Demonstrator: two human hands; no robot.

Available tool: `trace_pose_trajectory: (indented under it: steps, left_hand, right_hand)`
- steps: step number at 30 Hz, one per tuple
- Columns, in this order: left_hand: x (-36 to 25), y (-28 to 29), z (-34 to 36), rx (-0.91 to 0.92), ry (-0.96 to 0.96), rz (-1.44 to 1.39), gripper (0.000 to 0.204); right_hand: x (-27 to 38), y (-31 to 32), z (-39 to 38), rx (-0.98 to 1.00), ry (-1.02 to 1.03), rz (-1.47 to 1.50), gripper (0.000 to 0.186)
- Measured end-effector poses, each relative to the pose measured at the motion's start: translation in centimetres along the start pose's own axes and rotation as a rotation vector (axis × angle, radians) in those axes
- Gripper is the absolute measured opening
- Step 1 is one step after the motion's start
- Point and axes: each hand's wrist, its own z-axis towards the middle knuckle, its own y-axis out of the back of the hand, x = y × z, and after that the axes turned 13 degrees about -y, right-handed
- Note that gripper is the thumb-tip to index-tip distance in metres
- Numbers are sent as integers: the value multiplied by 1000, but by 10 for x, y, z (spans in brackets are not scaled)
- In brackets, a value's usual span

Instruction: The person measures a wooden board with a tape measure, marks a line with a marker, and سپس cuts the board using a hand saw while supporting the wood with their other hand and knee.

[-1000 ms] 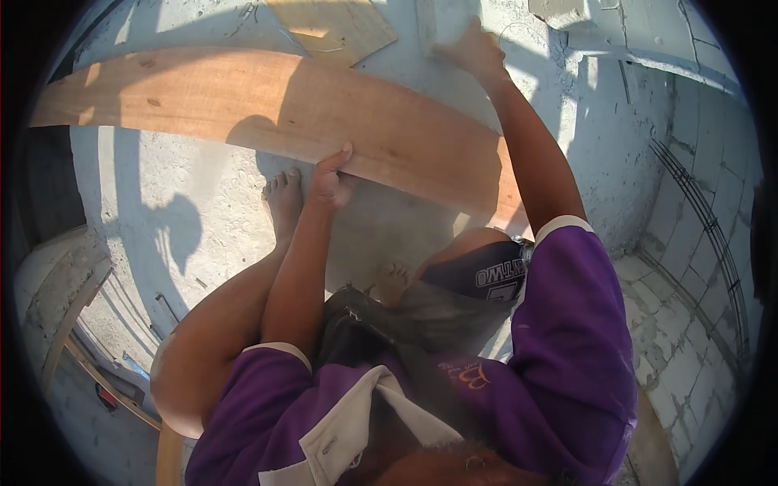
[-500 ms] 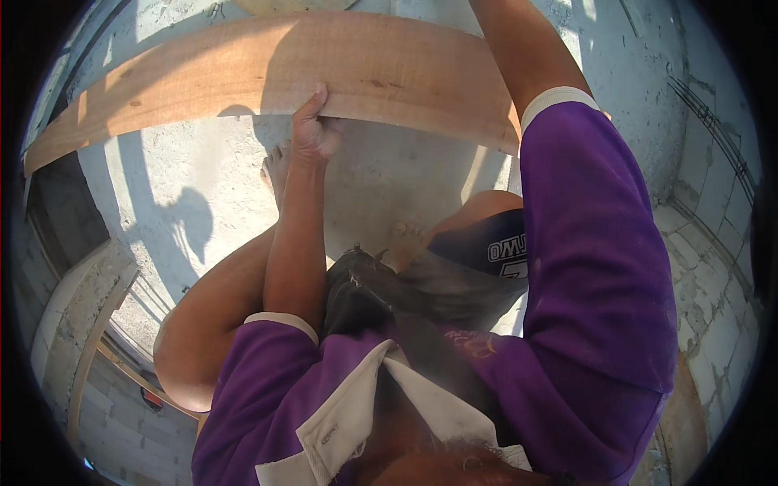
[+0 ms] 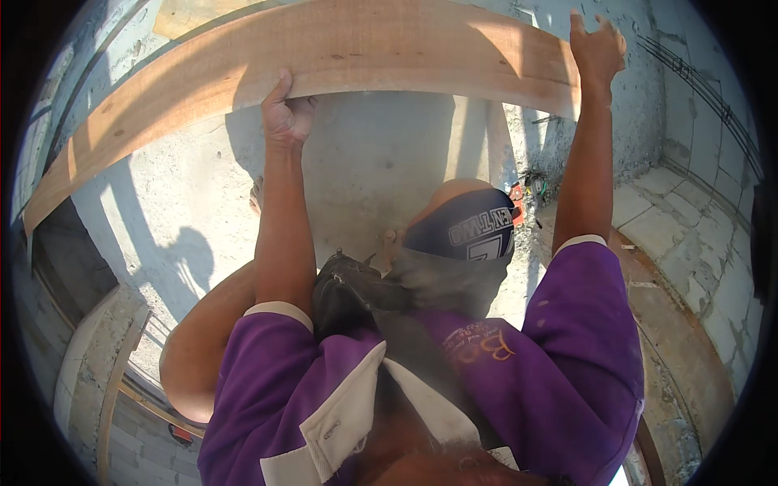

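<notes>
A long, thin reddish wooden board [image 3: 381, 57] spans the upper part of the head view, curved by the lens. My left hand [image 3: 288, 113] grips its lower edge left of the middle, thumb over the face, other fingers partly hidden. My right hand [image 3: 598, 49] is at the board's right end, fingers apart and slightly bent; whether it touches the board I cannot tell. My bent legs are below the board, with a dark cloth or apron between them. A pale yellow sheet [image 3: 190, 16] lies beyond the board.
Sunlit concrete floor [image 3: 154, 186] lies beneath. A block wall [image 3: 689, 121] with thin bars [image 3: 693, 93] is at right, above pale block surfaces [image 3: 664, 219]. A red object [image 3: 517, 206] lies beside my knee. A concrete edge with wooden strips [image 3: 93, 356] is at lower left.
The board has risen in the view, with my left hand on it. My right hand has moved right, from over the floor beyond the board to its right end.
</notes>
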Motion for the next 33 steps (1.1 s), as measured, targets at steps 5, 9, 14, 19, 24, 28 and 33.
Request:
trace_pose_trajectory:
  steps: [5,9,14,19,24,28,33]
  left_hand:
    - [-1,-11,22,-50,-45,83,45]
    - [-4,-13,45,-22,6,208,42]
    - [6,-3,67,-41,69,271,38]
    - [7,11,70,-129,197,384,31]
    - [-4,0,36,-433,-47,973,41]
    - [-5,-40,17,-274,-515,1588,71]
    - [24,-98,53,648,-716,2233,100]
  right_hand:
    - [-110,-65,-60,608,-620,276,78]
    - [-106,-93,-57,805,-970,885,62]
    - [-90,-120,-44,826,-1030,897,58]
    - [-86,-151,-67,810,-943,1097,55]
    - [-81,-123,-72,879,-811,719,67]
    - [-104,-60,-121,549,-652,474,71]
    - [-181,26,-248,963,-598,313,52]
